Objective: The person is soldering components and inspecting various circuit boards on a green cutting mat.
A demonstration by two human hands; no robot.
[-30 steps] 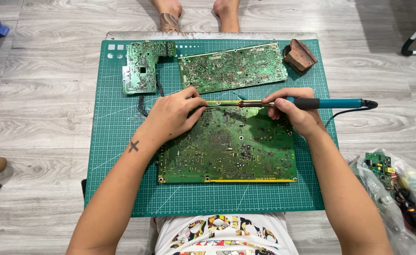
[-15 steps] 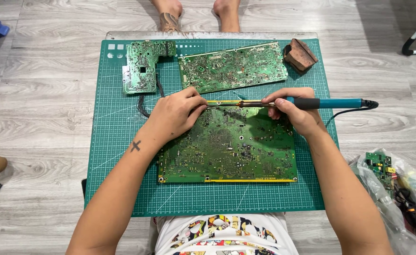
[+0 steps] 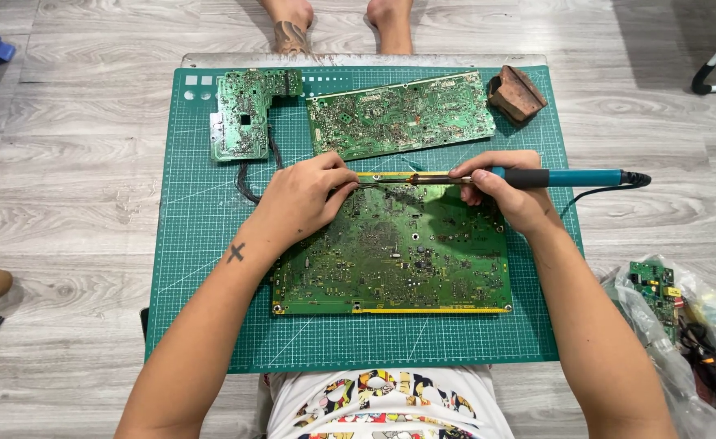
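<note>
Solder work sits at the far edge of the large green circuit board [image 3: 398, 252], which lies flat in the middle of the green cutting mat [image 3: 203, 244] with its yellow-trimmed near edge toward the person. The right hand [image 3: 508, 195] is wrapped around a soldering iron [image 3: 553, 177] with a teal and black handle, fingers closed on the grip, the metal shaft lying almost level and pointing left along the board's top edge. The left hand [image 3: 301, 203] rests on the board's upper left corner, its fingertips pinched together on something thin that meets the iron's tip; what it is I cannot tell. The iron's cord trails off to the right over the mat.

Beyond the hands, a second long circuit board [image 3: 402, 114] lies tilted across the mat's far side, and a smaller L-shaped board [image 3: 244, 114] sits to its left with dark wires curling below it. A brown block [image 3: 517, 93] rests at the far right corner. The mat lies on a surface above a grey wooden floor [image 3: 65, 179]. A clear bag of parts [image 3: 683, 325] lies on the floor at the right.
</note>
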